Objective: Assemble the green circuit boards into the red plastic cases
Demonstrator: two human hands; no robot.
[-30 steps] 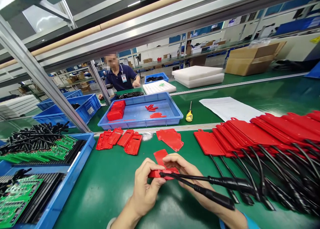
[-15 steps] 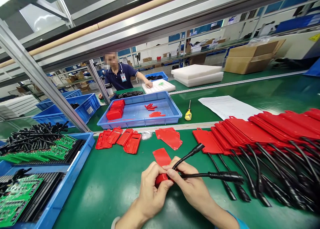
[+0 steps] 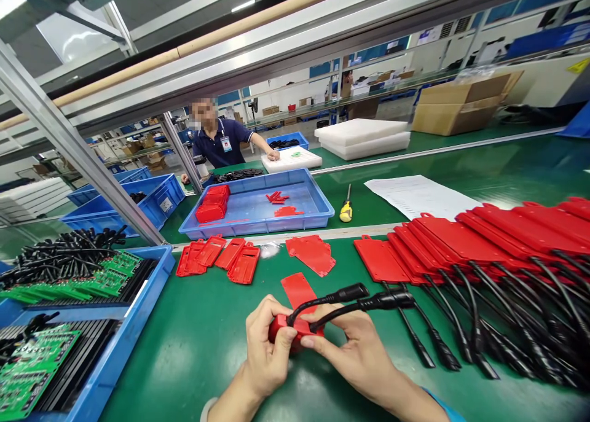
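Between my two hands is a red plastic case (image 3: 300, 327) with two black cables (image 3: 338, 309) coming out of its near end and pointing right. My left hand (image 3: 268, 342) grips the case's left side, thumb on the near end. My right hand (image 3: 357, 348) pinches its right side, thumb below the cable exits. Fingers hide much of the case. Just beyond lies a flat red sheet piece (image 3: 298, 289) on the green bench, partly covered by the cables. Farther off are stacked red sheets (image 3: 311, 253) and several red case shells (image 3: 243, 262).
Finished-looking red cases (image 3: 442, 244) with cables line the right. On the left, a blue tray (image 3: 152, 299) holds green circuit boards (image 3: 41, 360). Ahead are a blue bin (image 3: 258, 225), a yellow screwdriver (image 3: 346, 210) and paper (image 3: 415, 195). A co-worker (image 3: 221, 140) sits across the bench.
The case has been turned in my hands, so its cable end now faces up toward me. Both cables swung upward and closer together; my hands moved slightly left and apart.
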